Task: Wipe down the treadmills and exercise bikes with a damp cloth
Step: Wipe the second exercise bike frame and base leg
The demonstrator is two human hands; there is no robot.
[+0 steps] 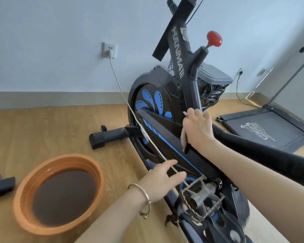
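Observation:
A black and blue exercise bike [165, 95] stands in the middle of the view, its pedal [203, 195] low at the front. My right hand [197, 128] presses a pale cloth [183, 140] against the bike's black chain cover, fingers wrapped over the cloth. My left hand [162, 178], a bangle on its wrist, reaches out with straight fingers and touches a white cable [125, 100] that runs across the bike. A treadmill [268, 128] lies flat on the floor at the right.
An orange basin [25, 188] of water sits on the wooden floor at the lower left. The white cable runs up to a wall socket [109, 50]. A grey bin with a black bag [212, 81] stands behind the bike. Black bike feet lie at the left.

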